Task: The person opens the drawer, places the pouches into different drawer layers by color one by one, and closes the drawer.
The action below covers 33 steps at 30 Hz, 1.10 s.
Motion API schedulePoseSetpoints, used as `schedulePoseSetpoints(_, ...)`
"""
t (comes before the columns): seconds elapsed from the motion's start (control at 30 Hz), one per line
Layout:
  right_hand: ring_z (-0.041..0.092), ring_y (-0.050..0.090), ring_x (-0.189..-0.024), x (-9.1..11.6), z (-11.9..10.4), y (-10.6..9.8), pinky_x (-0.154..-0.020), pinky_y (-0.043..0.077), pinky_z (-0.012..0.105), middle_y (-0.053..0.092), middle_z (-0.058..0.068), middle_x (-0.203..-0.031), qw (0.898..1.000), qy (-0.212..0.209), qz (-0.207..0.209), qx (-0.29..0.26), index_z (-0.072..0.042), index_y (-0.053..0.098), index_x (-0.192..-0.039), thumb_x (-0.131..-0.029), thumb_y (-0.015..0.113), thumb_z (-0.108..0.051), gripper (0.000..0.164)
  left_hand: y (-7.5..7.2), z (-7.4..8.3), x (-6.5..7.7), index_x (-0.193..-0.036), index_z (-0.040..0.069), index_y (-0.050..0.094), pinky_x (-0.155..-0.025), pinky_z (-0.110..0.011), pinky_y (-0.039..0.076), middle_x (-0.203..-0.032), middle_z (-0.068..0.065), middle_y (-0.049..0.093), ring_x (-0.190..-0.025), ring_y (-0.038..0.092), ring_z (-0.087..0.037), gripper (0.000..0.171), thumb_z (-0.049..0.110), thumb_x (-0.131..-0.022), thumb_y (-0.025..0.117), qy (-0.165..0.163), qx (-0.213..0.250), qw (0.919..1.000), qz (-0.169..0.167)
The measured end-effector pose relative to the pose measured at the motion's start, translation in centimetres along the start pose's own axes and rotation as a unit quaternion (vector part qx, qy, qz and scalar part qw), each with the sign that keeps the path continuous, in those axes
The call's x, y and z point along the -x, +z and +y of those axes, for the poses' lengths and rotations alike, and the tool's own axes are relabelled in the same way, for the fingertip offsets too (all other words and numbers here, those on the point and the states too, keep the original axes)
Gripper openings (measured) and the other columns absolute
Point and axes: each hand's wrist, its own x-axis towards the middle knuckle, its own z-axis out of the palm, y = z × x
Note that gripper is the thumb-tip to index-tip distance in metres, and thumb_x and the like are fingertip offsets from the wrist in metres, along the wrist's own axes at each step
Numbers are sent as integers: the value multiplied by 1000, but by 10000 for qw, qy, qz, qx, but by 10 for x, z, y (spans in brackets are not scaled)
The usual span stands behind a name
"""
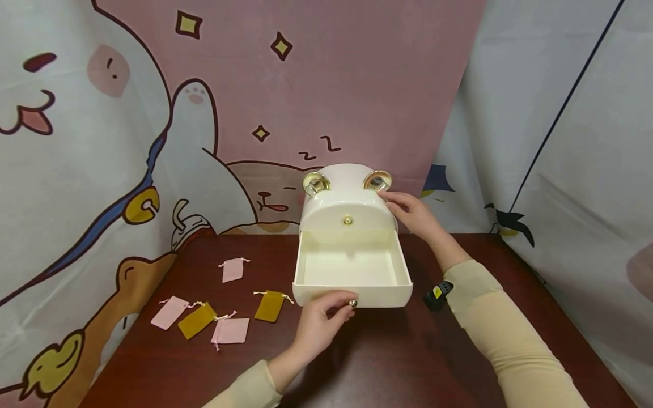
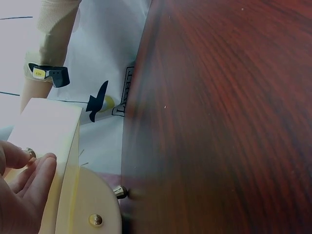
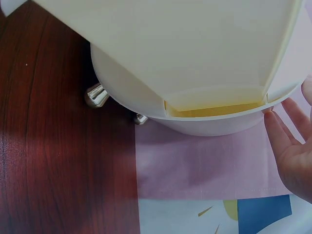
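a cream-white, glossy, rounded cabinet point(image 1: 352, 175) stands toward the back of a dark red-brown wooden surface point(image 1: 388, 362), with two round gold-rimmed ear-shaped pieces point(image 1: 317, 183) on its top. its cream-white box-shaped drawer point(image 1: 352, 295) is slid out toward the person, its pale inner floor and side walls in plain sight. the left hand point(image 1: 318, 326) pinches the small round metallic knob point(image 1: 353, 303) on the drawer's front between thumb and fingers. the right hand point(image 1: 410, 212) is loosely extended with nothing in its grasp, its fingertips at the cabinet's right edge, just below the ear-shaped piece on that side. a round gold knob point(image 1: 347, 220) sits on the curved cabinet front above the drawer. the right wrist view shows shiny tapered metal feet point(image 3: 97, 95) on the cabinet's underside.

left of the cabinet lie five small drawstring pouches with pale cords: three pale pink fabric pouches point(image 1: 233, 270) and two mustard-yellow fabric pouches point(image 1: 270, 306). one pink pouch lies apart, farther back; the others lie nearer the person. a black strapped device with a yellow label point(image 1: 436, 294) is worn at the right wrist, by the cream sleeve point(image 1: 490, 323). a pink and white cartoon-print cloth point(image 1: 357, 79) hangs behind.
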Motion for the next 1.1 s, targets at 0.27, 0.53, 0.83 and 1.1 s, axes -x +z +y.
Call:
schedulePoseSetpoints(0.27,37,47,-131,0,3,0,-105,40,56,49,18,-145,10000,11,23,-34,-6,55,-142,-103,55,-18,40,2,-28,0,-110,-2,72,-70,-28,58,-101,-15,72,-79,71,-33,22,-9,-90,65,-150,141,9998,-75)
schedulePoseSetpoints(0.53,37,44,-134,1,0,0,-107,37,56,48,17,-146,10000,69,-9,52,-7,54,-142,-104,54,-20,40,2,-40,1,-112,3,74,-71,-27,58,-103,-11,73,-82,72,-29,23,-5,-91,66,-227,259,9993,-110)
schedulePoseSetpoints(0.83,38,43,-135,1,1,0,-108,35,57,48,17,-146,10000,44,-62,41,-8,54,-143,-104,53,-20,41,-4,-41,1,-116,-3,70,-71,-31,59,-105,-18,72,-83,72,-33,23,-3,-93,65,-395,658,9963,-391)
schedulePoseSetpoints(1.1,38,44,-134,1,-1,0,-107,35,58,47,18,-147,9999,78,-88,-88,-6,52,-143,-103,54,-16,41,-34,-36,4,-118,-5,69,-69,-35,59,-103,-21,71,-81,73,-33,26,2,-93,67,-432,741,9951,-485)
